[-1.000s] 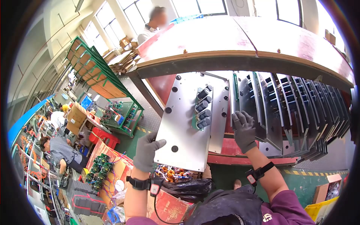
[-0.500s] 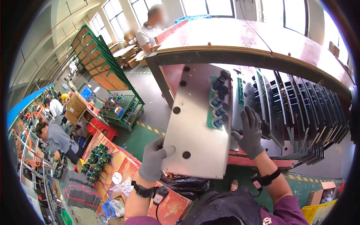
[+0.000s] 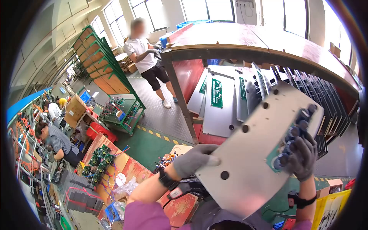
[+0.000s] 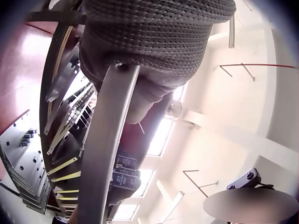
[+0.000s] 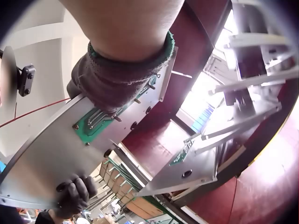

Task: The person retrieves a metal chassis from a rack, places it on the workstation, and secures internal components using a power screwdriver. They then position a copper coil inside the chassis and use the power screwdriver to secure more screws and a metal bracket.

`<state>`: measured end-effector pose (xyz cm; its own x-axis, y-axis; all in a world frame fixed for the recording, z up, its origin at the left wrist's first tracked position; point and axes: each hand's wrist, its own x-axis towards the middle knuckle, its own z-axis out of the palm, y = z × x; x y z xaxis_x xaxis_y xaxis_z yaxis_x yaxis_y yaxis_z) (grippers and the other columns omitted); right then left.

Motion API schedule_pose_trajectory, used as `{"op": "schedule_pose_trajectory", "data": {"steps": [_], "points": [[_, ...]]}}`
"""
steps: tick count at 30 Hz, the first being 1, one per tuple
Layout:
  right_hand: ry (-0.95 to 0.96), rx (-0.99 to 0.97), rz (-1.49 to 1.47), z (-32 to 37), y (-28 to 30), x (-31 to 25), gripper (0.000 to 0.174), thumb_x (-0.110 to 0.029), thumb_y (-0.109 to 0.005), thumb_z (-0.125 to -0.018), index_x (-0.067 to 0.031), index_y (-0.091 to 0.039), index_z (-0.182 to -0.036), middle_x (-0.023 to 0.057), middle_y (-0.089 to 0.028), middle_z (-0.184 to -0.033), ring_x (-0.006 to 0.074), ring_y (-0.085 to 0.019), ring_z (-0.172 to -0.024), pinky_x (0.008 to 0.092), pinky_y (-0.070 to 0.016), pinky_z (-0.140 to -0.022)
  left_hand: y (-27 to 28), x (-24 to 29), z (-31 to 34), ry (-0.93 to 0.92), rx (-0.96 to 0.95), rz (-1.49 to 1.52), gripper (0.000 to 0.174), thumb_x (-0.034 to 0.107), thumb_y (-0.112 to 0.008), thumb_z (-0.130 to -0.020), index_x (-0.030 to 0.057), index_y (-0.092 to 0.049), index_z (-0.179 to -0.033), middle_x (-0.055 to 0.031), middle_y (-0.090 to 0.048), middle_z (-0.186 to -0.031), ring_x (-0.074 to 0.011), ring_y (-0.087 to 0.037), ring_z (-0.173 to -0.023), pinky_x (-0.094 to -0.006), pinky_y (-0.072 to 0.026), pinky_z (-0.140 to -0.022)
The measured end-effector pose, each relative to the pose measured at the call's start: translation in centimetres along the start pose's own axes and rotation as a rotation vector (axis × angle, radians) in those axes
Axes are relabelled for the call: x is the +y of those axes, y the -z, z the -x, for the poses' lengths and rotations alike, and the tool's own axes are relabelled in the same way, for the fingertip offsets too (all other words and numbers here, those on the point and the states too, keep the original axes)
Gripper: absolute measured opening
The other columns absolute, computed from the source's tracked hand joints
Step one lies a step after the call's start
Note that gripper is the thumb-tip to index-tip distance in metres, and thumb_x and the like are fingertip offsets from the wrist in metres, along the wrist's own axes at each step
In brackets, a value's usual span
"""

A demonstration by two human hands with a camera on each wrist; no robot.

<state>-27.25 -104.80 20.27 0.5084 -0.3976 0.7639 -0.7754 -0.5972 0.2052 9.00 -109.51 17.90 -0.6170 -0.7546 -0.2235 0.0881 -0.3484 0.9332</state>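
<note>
1. No word, number or brand is readable.
2. Yellow crate (image 3: 331, 210), lower right of the head view: bold black marks like handwriting stand on its side; their characters cannot be made out.
3. Dark capacitors (image 4: 125, 179) on the metal panel (image 3: 237, 165): pale printing shows in the left wrist view; it is too small and blurred to read.
4. Wrist device (image 3: 175, 193): a red-and-white label; illegible.

Gloved left hand (image 4: 145, 44) gripped the metal panel (image 4: 105, 140) by its edge. Dark capacitors (image 4: 125, 178) showed beside that edge. More panels (image 4: 18, 154) stood lower left.
</note>
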Motion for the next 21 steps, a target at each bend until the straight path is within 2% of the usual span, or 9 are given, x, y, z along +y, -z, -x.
{"op": "schedule_pose_trajectory", "data": {"steps": [3, 6, 11, 13, 16, 17, 18, 20, 21], "points": [[-0.389, -0.144, -0.049, 6.3, 5.8, -0.8, 0.046, -0.014, -0.069, -0.076, -0.0010, -0.056, -0.118, 0.0133, -0.061, -0.105, 0.0356, -0.059, -0.093, 0.0495, -0.0461, -0.083, -3.1, -0.4, -2.4, 0.035, -0.269, -0.123, 0.069, 0.027, -0.071, -0.076, -0.0099, -0.046, -0.129, -0.0142, -0.060, -0.116, -0.0175, -0.059, -0.104, -0.0299, -0.0465, -0.091], [-0.190, -0.274, 0.347, 12.0, 13.2, -1.6, 0.040, 0.004, -0.063, -0.079, -0.0003, -0.057, -0.118, 0.0176, -0.057, -0.120, 0.0328, -0.058, -0.096, 0.0401, -0.0478, -0.079, -8.1, -1.9, -5.1, 0.096, -0.502, -0.205, 0.068, 0.029, -0.071, -0.078, -0.0111, -0.047, -0.127, -0.0128, -0.059, -0.113, -0.0157, -0.058, -0.099, -0.0266, -0.0454, -0.090], [-0.207, -0.347, 0.474, 18.7, 25.3, -7.2, 0.042, -0.009, -0.056, -0.088, -0.0027, -0.049, -0.128, 0.0178, -0.046, -0.136, 0.0325, -0.055, -0.108, 0.0420, -0.0460, -0.085, -17.1, -4.9, -8.0, 0.241, -0.794, -0.443, 0.055, 0.033, -0.066, -0.083, -0.0053, -0.053, -0.120, -0.0076, -0.060, -0.102, -0.0130, -0.056, -0.095, -0.0259, -0.0457, -0.082], [-0.554, -0.173, 0.195, 24.0, 30.1, -10.7, 0.041, -0.012, -0.049, -0.092, -0.0040, -0.046, -0.132, 0.0188, -0.045, -0.138, 0.0320, -0.051, -0.118, 0.0419, -0.0425, -0.096, -22.4, -7.1, -9.0, -0.079, -0.872, -0.578, 0.051, 0.039, -0.060, -0.088, -0.0021, -0.055, -0.118, -0.0063, -0.060, -0.097, -0.0161, -0.056, -0.095, -0.0284, -0.0455, -0.086], [-1.145, 0.521, -0.869, 25.0, 35.9, -17.2, 0.050, -0.018, -0.038, -0.096, 0.0029, -0.032, -0.141, 0.0171, -0.044, -0.139, 0.0264, -0.044, -0.127, 0.0364, -0.0349, -0.107, -29.4, -12.4, -10.4, 0.089, -1.099, 0.031, 0.058, 0.049, -0.047, -0.094, 0.0012, -0.051, -0.125, -0.0119, -0.059, -0.113, -0.0191, -0.055, -0.106, -0.0308, -0.0436, -0.093], [-1.237, 0.587, -0.430, 27.9, 40.6, -22.2, 0.049, -0.015, -0.044, -0.093, 0.0029, -0.036, -0.138, 0.0152, -0.047, -0.133, 0.0239, -0.046, -0.120, 0.0353, -0.0372, -0.102, -37.5, -18.5, -12.7, 0.226, -1.421, 0.250, 0.061, 0.050, -0.049, -0.093, 0.0019, -0.048, -0.131, -0.0138, -0.056, -0.122, -0.0191, -0.054, -0.111, -0.0314, -0.0432, -0.095], [-1.272, 0.508, -0.022, 29.6, 42.6, -24.2, 0.048, -0.012, -0.049, -0.089, 0.0028, -0.040, -0.134, 0.0133, -0.050, -0.126, 0.0214, -0.049, -0.113, 0.0341, -0.0394, -0.098, -41.5, -18.6, -10.5, 0.113, -1.339, -0.003, 0.065, 0.048, -0.053, -0.092, 0.0019, -0.041, -0.136, -0.0155, -0.051, -0.129, -0.0223, -0.050, -0.117, -0.0335, -0.0407, -0.099], [-1.234, 0.419, 0.608, 33.5, 46.1, -29.7, 0.047, -0.006, -0.061, -0.082, 0.0028, -0.049, -0.126, 0.0095, -0.056, -0.113, 0.0165, -0.054, -0.100, 0.0319, -0.0439, -0.089, -47.8, -20.2, -7.0, -0.297, -1.308, -0.456, 0.074, 0.045, -0.058, -0.090, 0.0020, -0.030, -0.143, -0.0176, -0.042, -0.139, -0.0278, -0.041, -0.128, -0.0371, -0.0342, -0.106], [-1.472, 0.426, 0.490, 26.6, 46.7, -31.0, 0.026, -0.011, -0.061, -0.078, 0.0019, -0.056, -0.101, 0.0062, -0.055, -0.093, 0.0154, -0.051, -0.087, 0.0339, -0.0429, -0.079, -51.5, -23.0, -6.1, -0.605, -1.332, -0.613, 0.077, 0.043, -0.060, -0.090, 0.0021, -0.026, -0.146, -0.0180, -0.038, -0.142, -0.0301, -0.036, -0.133, -0.0386, -0.0301, -0.109]]}}
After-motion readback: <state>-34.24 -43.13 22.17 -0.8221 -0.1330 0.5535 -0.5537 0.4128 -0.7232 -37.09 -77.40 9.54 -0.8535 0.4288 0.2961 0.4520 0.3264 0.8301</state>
